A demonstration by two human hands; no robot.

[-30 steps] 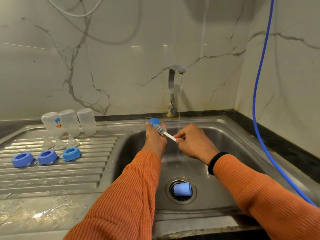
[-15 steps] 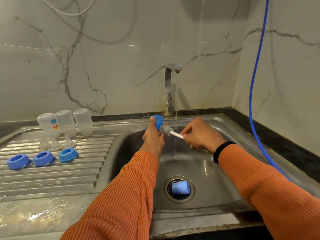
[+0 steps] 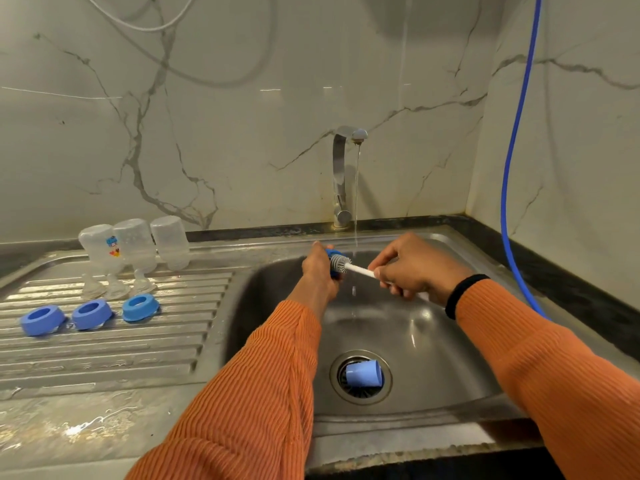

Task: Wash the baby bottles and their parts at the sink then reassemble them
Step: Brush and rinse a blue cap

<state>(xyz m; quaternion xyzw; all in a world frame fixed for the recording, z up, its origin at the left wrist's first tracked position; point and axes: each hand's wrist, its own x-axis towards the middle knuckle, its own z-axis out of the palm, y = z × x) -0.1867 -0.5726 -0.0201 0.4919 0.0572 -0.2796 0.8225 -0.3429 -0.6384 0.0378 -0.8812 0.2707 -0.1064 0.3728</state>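
Over the steel sink basin (image 3: 433, 341), my left hand (image 3: 318, 271) grips a blue bottle cap (image 3: 332, 253), mostly hidden behind the fingers. My right hand (image 3: 415, 271) holds the white handle of a small brush (image 3: 356, 270), whose grey bristle head presses against the cap. A thin water stream falls from the tap (image 3: 343, 174) just right of the brush head. Another blue cap (image 3: 363, 374) lies on its side over the drain. On the draining board (image 3: 104, 348) stand three clear bottles (image 3: 135, 245) upside down, clear teats (image 3: 114, 287) in front, and three blue collar rings (image 3: 91, 314).
A blue hose (image 3: 512, 161) hangs down the right wall to the dark counter edge. A white cable (image 3: 145, 26) loops at the top of the marble wall. The front left counter (image 3: 69, 431) is wet.
Both hands have stayed under the tap; the brush head has shifted against the cap, and the cap is now more hidden by my left fingers.
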